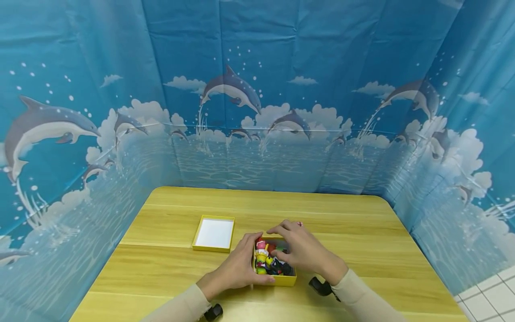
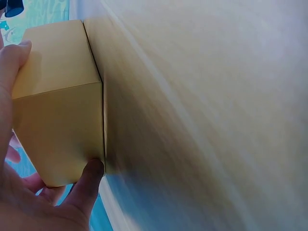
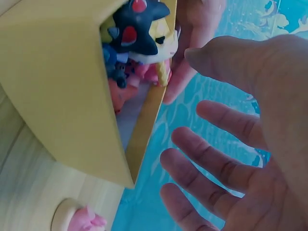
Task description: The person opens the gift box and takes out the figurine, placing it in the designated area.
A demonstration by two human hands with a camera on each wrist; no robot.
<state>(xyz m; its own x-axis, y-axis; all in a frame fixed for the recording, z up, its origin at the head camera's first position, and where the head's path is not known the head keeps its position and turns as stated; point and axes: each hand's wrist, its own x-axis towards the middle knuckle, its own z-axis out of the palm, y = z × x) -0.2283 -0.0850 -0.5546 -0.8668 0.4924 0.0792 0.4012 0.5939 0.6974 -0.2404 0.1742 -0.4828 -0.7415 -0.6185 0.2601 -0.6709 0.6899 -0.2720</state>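
My left hand (image 1: 237, 267) grips an open yellow box (image 1: 284, 281), its thumb along the near side and its fingers at the far end. In the left wrist view, fingertips press the plain outer walls of the box (image 2: 60, 130). Small colourful toy figures (image 1: 262, 257) fill the box. A dark, star-shaped figure (image 3: 139, 26) lies near the rim in the right wrist view, with yellow, white and pink ones beneath it. Above the box's right side hovers my right hand (image 1: 303, 250), fingers spread and holding nothing.
A shallow yellow lid (image 1: 214, 232) with a white inside lies left of the box. Beyond the right hand, a small pink figure on a pale base (image 3: 79, 219) sits on the wooden table (image 1: 346, 219). A dolphin-print curtain (image 1: 257, 161) surrounds the table's back and sides.
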